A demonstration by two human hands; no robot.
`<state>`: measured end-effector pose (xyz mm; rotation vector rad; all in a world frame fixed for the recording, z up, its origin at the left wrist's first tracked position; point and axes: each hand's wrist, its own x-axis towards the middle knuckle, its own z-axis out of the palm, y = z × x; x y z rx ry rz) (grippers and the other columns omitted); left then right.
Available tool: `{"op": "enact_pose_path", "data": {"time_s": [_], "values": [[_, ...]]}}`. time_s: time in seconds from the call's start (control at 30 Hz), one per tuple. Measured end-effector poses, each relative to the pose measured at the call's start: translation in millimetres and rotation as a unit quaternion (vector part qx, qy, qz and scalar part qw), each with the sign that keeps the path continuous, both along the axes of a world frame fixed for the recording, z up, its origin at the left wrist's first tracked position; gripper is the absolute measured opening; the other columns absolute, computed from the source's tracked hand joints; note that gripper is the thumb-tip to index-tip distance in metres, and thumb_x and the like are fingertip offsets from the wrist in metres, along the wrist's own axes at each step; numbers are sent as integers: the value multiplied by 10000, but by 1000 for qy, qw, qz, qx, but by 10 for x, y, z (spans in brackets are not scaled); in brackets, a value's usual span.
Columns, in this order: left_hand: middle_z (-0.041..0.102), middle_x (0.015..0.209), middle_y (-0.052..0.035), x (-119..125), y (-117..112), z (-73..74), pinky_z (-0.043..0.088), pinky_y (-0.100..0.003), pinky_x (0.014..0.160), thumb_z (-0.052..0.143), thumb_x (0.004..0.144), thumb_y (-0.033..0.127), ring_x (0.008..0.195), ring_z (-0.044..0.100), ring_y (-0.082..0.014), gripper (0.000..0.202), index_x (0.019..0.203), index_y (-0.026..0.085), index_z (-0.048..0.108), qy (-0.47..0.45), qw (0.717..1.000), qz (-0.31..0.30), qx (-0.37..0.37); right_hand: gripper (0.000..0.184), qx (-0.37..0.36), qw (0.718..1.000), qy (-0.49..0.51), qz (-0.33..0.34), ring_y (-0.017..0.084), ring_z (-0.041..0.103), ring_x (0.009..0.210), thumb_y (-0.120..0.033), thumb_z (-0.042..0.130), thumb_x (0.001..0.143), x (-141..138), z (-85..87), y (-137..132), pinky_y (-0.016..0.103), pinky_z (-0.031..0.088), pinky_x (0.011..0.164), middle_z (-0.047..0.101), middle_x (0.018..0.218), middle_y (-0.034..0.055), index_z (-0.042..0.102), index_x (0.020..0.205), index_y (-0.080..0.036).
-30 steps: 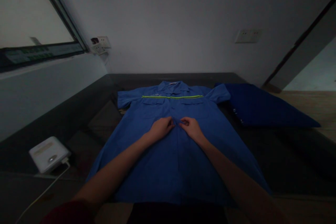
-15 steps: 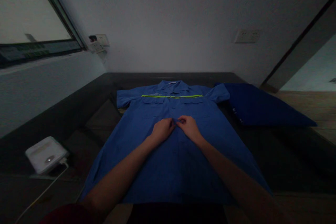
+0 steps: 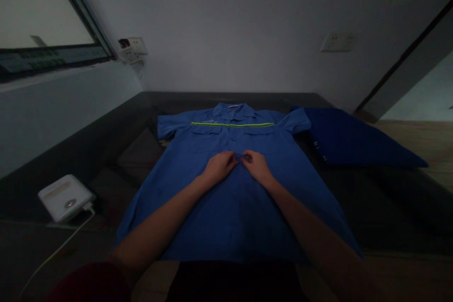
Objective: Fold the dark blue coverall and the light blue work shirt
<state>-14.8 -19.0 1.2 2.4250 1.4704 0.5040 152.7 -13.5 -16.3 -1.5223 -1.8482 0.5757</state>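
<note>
A blue short-sleeved shirt (image 3: 208,207) lies spread flat, front side up, with its collar pointing away from me. A yellow-green stripe crosses its chest above two flapped pockets. My left hand (image 3: 221,165) is closed in a pinch on the shirt's front placket, just below the pockets. Close beside it on the right, my right hand (image 3: 255,165) pinches the same strip of cloth. A small fold of fabric rises between the fingertips. Any button there is too small and dark to make out.
The shirt lies on a dark surface (image 3: 375,207). To its right is a dark blue folded item (image 3: 354,139). At the left stands a white box (image 3: 65,196) with a white cable (image 3: 67,240). Wall sockets (image 3: 339,42) sit on the wall behind.
The whole view has shifted slightly, so the shirt appears a little higher. Both hands stay at the placket, their fingers adjusting only slightly on the cloth.
</note>
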Motion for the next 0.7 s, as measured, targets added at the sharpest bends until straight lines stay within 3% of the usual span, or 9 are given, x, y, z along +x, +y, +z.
{"op": "enact_pose_path", "data": {"time_s": [0.33,0.5,0.7], "values": [[667,803,-41,-1,49,-76,416,-248,640,588,853,304,728,605,-173,138,837,175,635,6,1000,2,-5,178,-14,999,-17,27,185,625,772,-132,613,758,0,27,-19,273,439,722,704,840,66,699,913,-150],[668,817,-37,16,18,-6,414,-253,672,588,863,305,744,608,-171,134,848,182,639,11,1000,-1,17,193,-10,1000,-10,28,184,625,803,-150,603,775,8,-3,7,271,442,733,709,882,60,700,940,-168],[676,877,-39,30,-29,76,409,-278,747,558,887,301,829,616,-184,129,895,184,614,20,999,11,26,225,-9,999,21,42,161,598,701,-177,595,767,46,38,33,253,427,671,694,770,33,716,954,-149]]}}
